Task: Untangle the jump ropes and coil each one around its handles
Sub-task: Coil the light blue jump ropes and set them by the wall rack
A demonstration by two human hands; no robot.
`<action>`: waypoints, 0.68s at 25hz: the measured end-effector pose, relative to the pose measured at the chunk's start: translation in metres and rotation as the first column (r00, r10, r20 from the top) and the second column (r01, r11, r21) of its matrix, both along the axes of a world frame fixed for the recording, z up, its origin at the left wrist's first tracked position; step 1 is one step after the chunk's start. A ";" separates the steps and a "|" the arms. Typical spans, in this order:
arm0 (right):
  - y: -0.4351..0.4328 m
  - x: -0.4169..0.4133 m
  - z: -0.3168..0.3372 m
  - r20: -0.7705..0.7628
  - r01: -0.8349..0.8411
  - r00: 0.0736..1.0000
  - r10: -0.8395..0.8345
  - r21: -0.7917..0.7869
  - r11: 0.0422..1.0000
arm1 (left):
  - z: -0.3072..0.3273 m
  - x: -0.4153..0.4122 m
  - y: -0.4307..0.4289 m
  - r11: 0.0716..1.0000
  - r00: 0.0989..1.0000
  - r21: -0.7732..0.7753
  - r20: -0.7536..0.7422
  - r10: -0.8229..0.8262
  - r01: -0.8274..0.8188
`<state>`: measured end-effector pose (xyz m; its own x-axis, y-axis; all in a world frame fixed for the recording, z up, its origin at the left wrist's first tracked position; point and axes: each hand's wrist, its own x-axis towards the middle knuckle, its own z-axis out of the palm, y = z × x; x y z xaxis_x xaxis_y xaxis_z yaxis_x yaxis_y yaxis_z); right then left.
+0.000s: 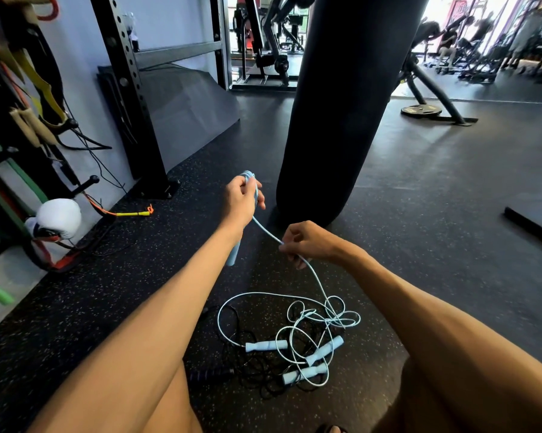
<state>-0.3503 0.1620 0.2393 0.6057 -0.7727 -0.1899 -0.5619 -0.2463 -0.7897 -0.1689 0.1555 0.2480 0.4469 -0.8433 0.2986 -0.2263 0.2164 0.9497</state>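
A: What have you got in your hands?

B: My left hand [243, 200] is closed around a light blue handle [232, 256], held upright, its lower end poking out below my wrist. A few turns of blue rope [265, 229] bunch at the top of my fist.

A: And the right?

B: My right hand [305, 242] pinches that same rope, fingers closed on it, just beside and below the left. The rope runs taut between the two hands, then drops from my right hand to the floor [419, 214].

A: What's down there?

B: A heap [294, 339] between my knees. Blue rope lies in loose loops over three more blue handles [266, 345], all close together. A black rope [257, 370] is snarled under and around them, with a dark handle [208, 375] lying at the left edge of the heap.

A: Anything near it?

B: A punching bag [341, 104] hangs just beyond my hands. A white glove [58, 218] sits by the wall, well to the left.
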 end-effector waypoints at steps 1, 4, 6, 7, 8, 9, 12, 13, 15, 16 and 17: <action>-0.002 0.001 0.002 0.020 -0.009 1.000 0.011 -0.078 0.997 | 0.000 0.000 0.003 1.000 0.994 0.028 0.109 -0.013 0.010; -0.010 -0.002 0.005 0.076 0.018 0.997 0.004 -0.284 0.959 | -0.005 0.001 0.007 0.983 0.936 0.174 0.334 -0.114 0.057; -0.015 -0.005 0.007 0.135 0.071 0.991 -0.022 -0.370 0.926 | -0.008 0.000 0.010 0.955 0.901 0.269 0.372 -0.224 0.126; -0.017 -0.006 0.008 0.160 0.103 0.986 -0.042 -0.401 0.910 | -0.009 -0.002 0.012 0.929 0.884 0.321 0.360 -0.299 0.184; -0.018 -0.007 0.009 0.183 0.138 0.981 -0.066 -0.417 0.898 | -0.008 -0.003 0.014 0.894 0.861 0.373 0.338 -0.380 0.248; -0.018 -0.007 0.009 0.210 0.173 0.973 -0.091 -0.415 0.893 | -0.009 -0.004 0.016 0.852 0.842 0.420 0.292 -0.454 0.313; -0.018 -0.008 0.010 0.282 0.233 0.950 -0.134 -0.355 0.905 | -0.006 -0.004 0.020 0.735 0.815 0.460 0.039 -0.578 0.499; -0.018 -0.008 0.009 0.293 0.240 0.946 -0.138 -0.348 0.906 | -0.004 -0.005 0.021 0.711 0.801 0.446 -0.023 -0.598 0.543; -0.019 -0.006 0.007 0.293 0.250 0.944 -0.149 -0.343 0.906 | 0.001 -0.007 0.023 0.674 0.773 0.421 -0.113 -0.625 0.607; -0.020 -0.006 0.007 0.291 0.256 0.943 -0.159 -0.336 0.906 | 0.003 -0.008 0.025 0.664 0.760 0.400 -0.153 -0.632 0.632; -0.020 -0.006 0.006 0.293 0.266 0.941 -0.171 -0.326 0.907 | 0.005 -0.008 0.026 0.657 0.747 0.368 -0.200 -0.634 0.657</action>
